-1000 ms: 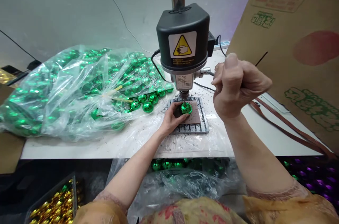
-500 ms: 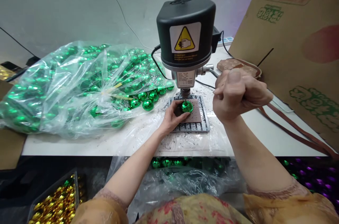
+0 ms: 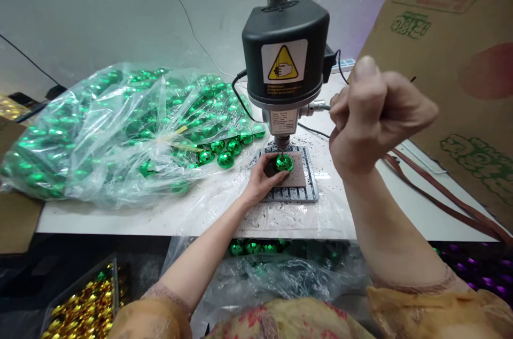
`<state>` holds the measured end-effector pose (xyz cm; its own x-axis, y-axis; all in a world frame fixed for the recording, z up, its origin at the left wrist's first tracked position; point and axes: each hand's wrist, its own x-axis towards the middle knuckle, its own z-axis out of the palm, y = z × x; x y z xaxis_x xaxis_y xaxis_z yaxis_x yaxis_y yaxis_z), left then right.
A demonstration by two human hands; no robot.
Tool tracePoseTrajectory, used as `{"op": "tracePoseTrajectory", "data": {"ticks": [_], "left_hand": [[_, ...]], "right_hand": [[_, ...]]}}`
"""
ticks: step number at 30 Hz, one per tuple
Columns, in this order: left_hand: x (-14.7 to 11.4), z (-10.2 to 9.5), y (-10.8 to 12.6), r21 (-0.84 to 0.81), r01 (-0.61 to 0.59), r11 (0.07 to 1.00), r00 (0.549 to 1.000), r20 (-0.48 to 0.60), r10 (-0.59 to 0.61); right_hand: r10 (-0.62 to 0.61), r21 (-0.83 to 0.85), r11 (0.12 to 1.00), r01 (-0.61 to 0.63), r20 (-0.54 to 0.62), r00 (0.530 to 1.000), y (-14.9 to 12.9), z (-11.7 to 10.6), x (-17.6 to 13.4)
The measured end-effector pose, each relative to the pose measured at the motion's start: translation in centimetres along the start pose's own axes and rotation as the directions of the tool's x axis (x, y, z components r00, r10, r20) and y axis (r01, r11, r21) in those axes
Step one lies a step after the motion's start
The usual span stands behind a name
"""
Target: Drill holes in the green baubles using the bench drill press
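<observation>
A shiny green faceted ball (image 3: 284,162) rests on a flat tan pad (image 3: 297,176) over the slotted metal base (image 3: 312,189) of a small drill press (image 3: 285,55). My left hand (image 3: 262,178) grips the ball from its left side, fingers behind and thumb in front. Directly above the ball is the drill chuck (image 3: 282,141), and a thin bit appears to reach the ball's top. My right hand (image 3: 372,114) is closed in a fist around the press's feed lever (image 3: 321,106), most of which the fingers hide.
A clear plastic bag (image 3: 120,136) of green balls covers the table's left side. A cardboard box (image 3: 452,61) stands at the right, near a brown strap (image 3: 449,197). Below the table are a crate of gold balls (image 3: 86,307), more green balls (image 3: 253,247) and purple balls (image 3: 484,269).
My right hand has risen slightly and shifted right, still on the lever. My left hand stays on the ball under the chuck. The whole view has shifted a little.
</observation>
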<state>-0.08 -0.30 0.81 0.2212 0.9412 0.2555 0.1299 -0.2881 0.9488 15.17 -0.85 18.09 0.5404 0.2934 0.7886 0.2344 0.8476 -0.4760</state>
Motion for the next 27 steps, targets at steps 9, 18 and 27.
{"op": "tracePoseTrajectory", "data": {"ticks": [9, 18, 27], "left_hand": [[-9.6, -2.1, 5.1, 0.433, -0.346, 0.832, 0.897, 0.412, 0.159], [-7.0, -9.3, 2.8, 0.747, -0.249, 0.617, 0.954, 0.08, 0.287], [0.9, -13.8, 0.7, 0.731, -0.02, 0.682, 0.999, -0.013, 0.043]], "right_hand": [[0.061, 0.016, 0.998, -0.062, 0.072, 0.996, -0.6, 0.7, 1.8], [0.036, 0.055, 0.998, -0.038, 0.045, 0.998, -0.5, 0.6, 1.7], [-0.025, 0.106, 0.994, 0.021, 0.033, 0.999, 0.5, 0.7, 1.7]]}}
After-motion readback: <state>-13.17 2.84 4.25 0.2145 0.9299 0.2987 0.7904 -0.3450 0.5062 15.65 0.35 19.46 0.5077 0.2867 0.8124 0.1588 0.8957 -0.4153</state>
